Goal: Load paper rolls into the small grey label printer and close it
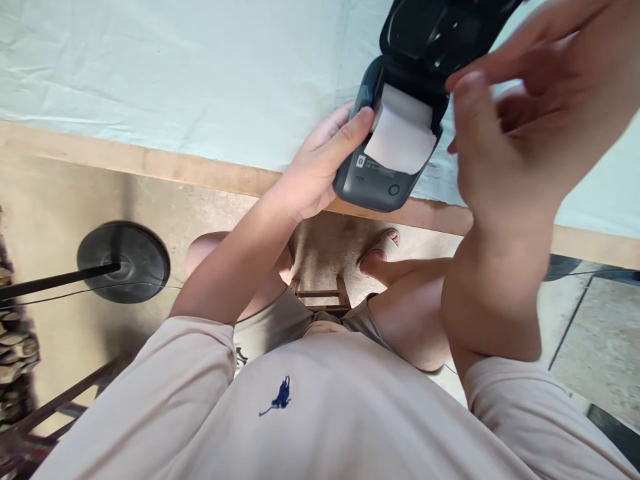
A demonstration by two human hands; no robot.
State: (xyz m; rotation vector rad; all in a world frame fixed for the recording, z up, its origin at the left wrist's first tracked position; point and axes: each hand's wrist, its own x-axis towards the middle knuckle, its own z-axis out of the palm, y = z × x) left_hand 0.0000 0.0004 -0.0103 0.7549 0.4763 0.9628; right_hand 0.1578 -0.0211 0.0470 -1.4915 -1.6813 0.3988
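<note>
A dark grey label printer (370, 183) sits at the near edge of the table, its lid (430, 33) swung open and back. A white paper roll strip (403, 133) lies out of its bay over the front. My left hand (320, 167) grips the printer's left side, thumb resting by the paper. My right hand (525, 113) hovers just right of the open bay, fingers spread and slightly blurred, holding nothing that I can see.
A pale green cloth (200, 73) covers the table, whose wooden edge (150, 160) runs across the view. Below are my knees, a sandalled foot (380, 250), a wooden stool frame (323, 297) and a black round stand base (125, 260) on the floor.
</note>
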